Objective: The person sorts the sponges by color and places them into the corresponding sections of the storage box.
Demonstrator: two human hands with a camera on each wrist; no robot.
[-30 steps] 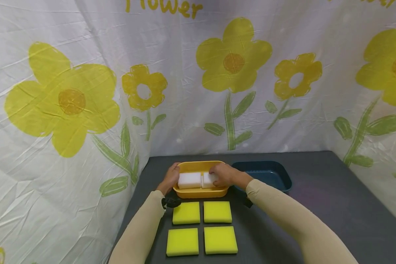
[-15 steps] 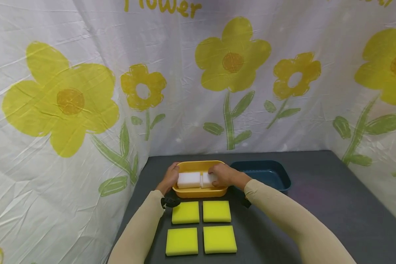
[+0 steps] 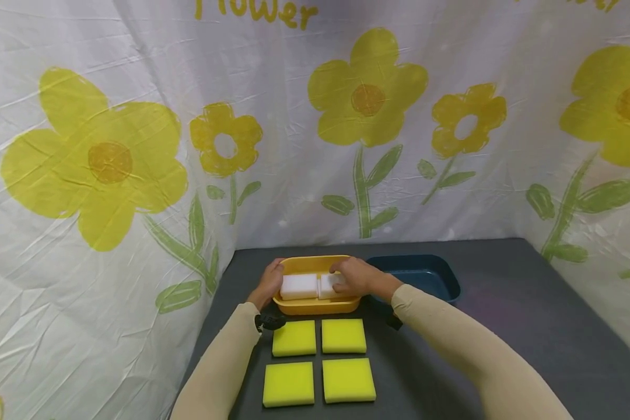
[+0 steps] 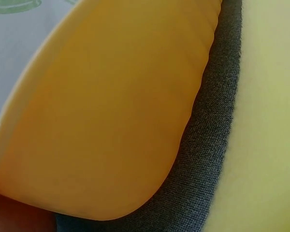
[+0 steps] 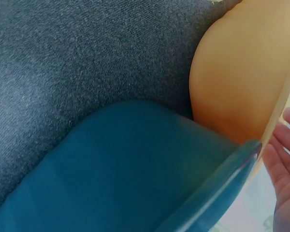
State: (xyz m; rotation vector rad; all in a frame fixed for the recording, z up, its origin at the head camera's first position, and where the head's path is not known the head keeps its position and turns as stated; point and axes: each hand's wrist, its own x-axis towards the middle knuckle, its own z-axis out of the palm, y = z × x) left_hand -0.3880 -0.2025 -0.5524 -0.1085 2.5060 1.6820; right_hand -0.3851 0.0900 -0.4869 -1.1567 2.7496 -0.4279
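Observation:
A yellow plastic basin stands at the back of the dark table with two white sponge blocks side by side in it. My left hand grips its left end at the rim. Beside that hand lies the left white block. My right hand reaches over the basin's right rim, thumb and index finger spread apart over the right white block, covering its right part. In the right wrist view, the right hand's fingers appear loosely bent beyond the yellow wall.
Several flat yellow sponges lie in two rows in front of the basin. A dark blue basin stands to its right, partly behind my right forearm. A white flower-printed curtain hangs behind the table.
The right hand's index finger has lifted and spread away from the thumb over the right white block. The left hand stays at the yellow basin's end.

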